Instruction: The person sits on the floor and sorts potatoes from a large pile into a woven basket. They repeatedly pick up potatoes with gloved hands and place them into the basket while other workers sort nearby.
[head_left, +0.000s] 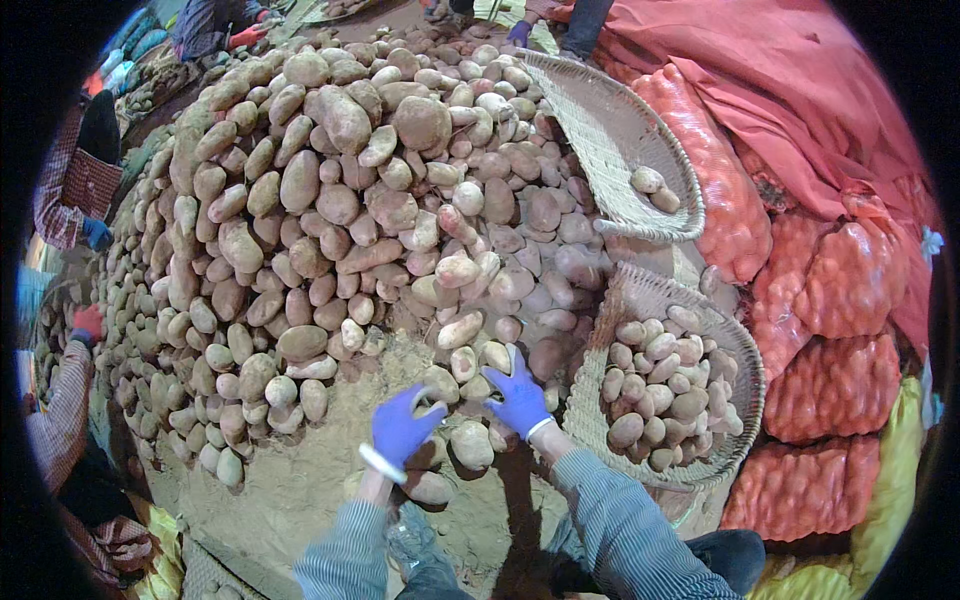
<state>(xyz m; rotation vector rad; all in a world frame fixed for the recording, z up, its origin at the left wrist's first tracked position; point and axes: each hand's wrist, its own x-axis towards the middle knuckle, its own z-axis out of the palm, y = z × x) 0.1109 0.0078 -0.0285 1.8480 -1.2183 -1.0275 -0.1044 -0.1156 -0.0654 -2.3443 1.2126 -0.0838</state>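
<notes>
A large heap of dusty potatoes (345, 202) lies before me on bare soil. My left hand (405, 426), in a purple glove, is at the heap's near edge with thumb and forefinger apart. No potato shows in its grasp. Just beyond its fingertips sits a potato (438, 384). The purple-gloved right hand (517, 394) has its fingers spread over small potatoes, its fingertips against or very near a potato (494, 355). Between my wrists rests a larger, pale potato (472, 445). To the right stands a woven basket (592, 375) partly filled with small potatoes.
A second woven scoop basket (585, 135) holds two potatoes. Red mesh sacks (832, 386) of potatoes are stacked at right, partly under a red cloth (780, 90). Co-workers' gloved hands show at left (88, 321) and at the top (519, 32).
</notes>
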